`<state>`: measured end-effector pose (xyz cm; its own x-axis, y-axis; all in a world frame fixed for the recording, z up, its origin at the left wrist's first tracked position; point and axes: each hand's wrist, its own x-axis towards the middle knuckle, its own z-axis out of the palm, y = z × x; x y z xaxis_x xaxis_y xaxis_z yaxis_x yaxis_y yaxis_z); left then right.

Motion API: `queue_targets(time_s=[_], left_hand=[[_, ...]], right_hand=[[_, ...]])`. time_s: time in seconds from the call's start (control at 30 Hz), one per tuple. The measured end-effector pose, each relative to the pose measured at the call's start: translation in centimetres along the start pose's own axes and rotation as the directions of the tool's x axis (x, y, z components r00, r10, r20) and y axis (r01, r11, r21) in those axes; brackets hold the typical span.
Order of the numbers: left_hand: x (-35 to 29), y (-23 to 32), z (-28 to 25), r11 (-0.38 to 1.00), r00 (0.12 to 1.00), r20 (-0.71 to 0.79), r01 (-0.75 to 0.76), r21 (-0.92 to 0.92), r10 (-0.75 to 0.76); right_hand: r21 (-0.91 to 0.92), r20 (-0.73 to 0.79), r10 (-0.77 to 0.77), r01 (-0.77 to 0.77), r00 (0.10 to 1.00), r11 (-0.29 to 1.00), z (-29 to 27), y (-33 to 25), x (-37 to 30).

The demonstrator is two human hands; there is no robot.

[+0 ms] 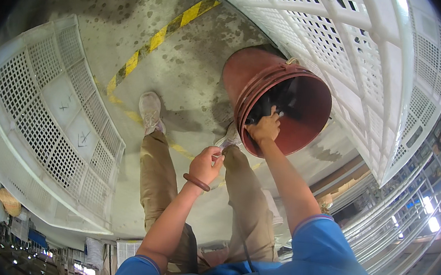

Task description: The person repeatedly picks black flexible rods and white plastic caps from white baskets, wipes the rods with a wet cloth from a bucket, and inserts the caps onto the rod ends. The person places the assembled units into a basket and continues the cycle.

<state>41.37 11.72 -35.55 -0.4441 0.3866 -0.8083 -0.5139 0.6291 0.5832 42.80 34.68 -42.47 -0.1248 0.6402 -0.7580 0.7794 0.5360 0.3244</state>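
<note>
A reddish-brown plastic bucket stands on the floor to the right, its wide mouth facing me. My right hand reaches inside the rim with fingers curled. Dark things lie in the bucket beside those fingers, too shadowed to name, and a small pale spot shows at the fingertips. What that hand holds is hidden. My left hand, with a brown bangle on its wrist, is raised above my leg, left of the bucket. Its thumb and fingers are pinched together near something small and pale that I cannot make out.
A tall stack of white perforated crates stands close behind and right of the bucket. Another white perforated crate is at the left. Yellow-and-black tape crosses the stained concrete floor. Metal racks line the lower right.
</note>
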Motion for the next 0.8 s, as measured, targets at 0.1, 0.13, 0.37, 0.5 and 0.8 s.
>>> queue_targets(time_s=[0.1, 0.13, 0.37, 0.5, 0.8], left_hand=[[0.2, 0.9, -1.1, 0.998, 0.998, 0.030, 0.050, -0.043, -0.049], [0.2, 1.2, -1.6, 0.998, 0.999, 0.010, 0.036, -0.042, -0.036], [-0.9, 1.8, -3.3, 0.965, 0.995, -0.095, -0.056, -0.256, 0.033], [-1.6, 0.8, -2.4, 0.984, 0.994, -0.084, -0.077, -0.160, 0.064], [-2.5, -1.6, 0.2, 0.998, 0.998, 0.023, 0.055, -0.008, -0.055]], right_hand=[[-0.044, 0.065, -0.139, 0.142, 0.988, 0.989, 4.1, -0.4, 4.8], [-0.002, 0.062, -0.133, 0.133, 0.989, 0.991, 5.7, -0.8, 6.4], [-0.048, 0.051, -0.306, 0.308, 0.951, 0.950, 12.5, -4.2, 16.5], [0.045, 0.112, -0.347, 0.344, 0.931, 0.938, 12.9, -4.1, 18.8], [0.379, 0.261, -0.644, 0.538, 0.719, 0.753, -3.5, 10.2, 5.3]])
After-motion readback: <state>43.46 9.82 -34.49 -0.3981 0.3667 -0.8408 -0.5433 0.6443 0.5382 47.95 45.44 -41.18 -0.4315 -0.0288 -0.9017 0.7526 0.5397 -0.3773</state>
